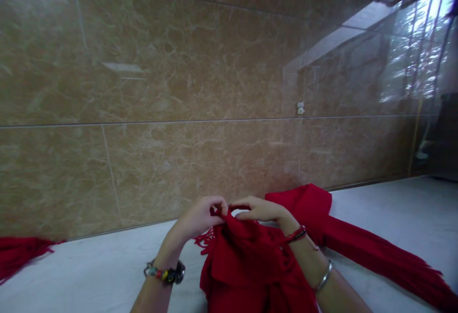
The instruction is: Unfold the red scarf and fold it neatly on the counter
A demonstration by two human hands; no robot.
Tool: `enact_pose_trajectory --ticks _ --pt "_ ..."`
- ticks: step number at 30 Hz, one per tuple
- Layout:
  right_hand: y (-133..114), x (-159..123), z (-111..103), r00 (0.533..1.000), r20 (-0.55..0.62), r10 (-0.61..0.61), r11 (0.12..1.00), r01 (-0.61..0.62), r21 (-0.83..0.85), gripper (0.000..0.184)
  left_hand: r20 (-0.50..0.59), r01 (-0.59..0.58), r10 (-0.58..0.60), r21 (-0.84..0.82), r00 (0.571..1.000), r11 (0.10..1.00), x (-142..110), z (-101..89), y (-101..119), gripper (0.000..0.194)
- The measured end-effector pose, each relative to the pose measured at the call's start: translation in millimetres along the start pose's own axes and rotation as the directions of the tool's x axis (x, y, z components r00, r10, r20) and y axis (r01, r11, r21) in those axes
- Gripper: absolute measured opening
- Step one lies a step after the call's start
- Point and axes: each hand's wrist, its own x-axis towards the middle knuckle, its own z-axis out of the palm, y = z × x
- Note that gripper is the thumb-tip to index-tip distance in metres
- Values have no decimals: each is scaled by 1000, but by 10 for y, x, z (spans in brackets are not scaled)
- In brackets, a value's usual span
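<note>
A red fringed cloth (246, 265) is lying bunched on the pale table (100, 270), directly below and between the two hands, its upper edge rising to meet the fingers. The left hand (207, 217) is pinching that edge between thumb and forefinger, and loose fringe (204, 240) is hanging just below it. The right hand (263, 209) is reaching in from the other side, its fingertips touching the cloth close to the left hand's — whether they are clamping it or only resting there, I cannot tell.

Both forearms are slanting inward from the lower edge of the view, the wrists bending so that the hands are nearly meeting. The left wrist is wearing a beaded bracelet (164, 274); the right arm is carrying a red cord bracelet (296, 234) and, lower down, a silver bangle (325, 276).

Another red cloth (375, 246) is stretching out beyond the right forearm, fringe toward the corner. A further red piece (17, 253) is lying well apart at the far left, near the brown marbled wall (179, 74).
</note>
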Motion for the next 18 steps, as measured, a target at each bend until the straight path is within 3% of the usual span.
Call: enact_pose_trajectory --ticks 4,7,10,12,14,16,18 --pt "97 55 71 1000 21 15 1000 -14 -26 27 28 -28 26 57 999 998 -34 -41 -10 12" --pt "61 39 36 990 -115 81 989 -94 -111 18 15 18 -18 30 1000 999 -34 -25 -81 20" --pt "-51 -26 -36 962 -270 46 979 -97 -180 13 60 147 -142 -79 988 986 -49 6 -134 40" --pt "-128 -75 -77 934 -356 -16 970 -72 -232 8 160 206 -183 -142 970 968 -68 14 -141 35" --pt "-179 -110 -104 898 -434 -70 955 -65 -288 4 223 194 -153 -177 963 965 -81 3 -136 19" --pt "-189 -124 -118 848 -520 -106 941 -83 -327 6 187 146 -111 -190 976 971 -79 -21 -132 20" --pt "-167 -120 -124 778 -616 -126 931 -121 -344 9 63 111 -100 -216 993 970 -65 -47 -134 23"
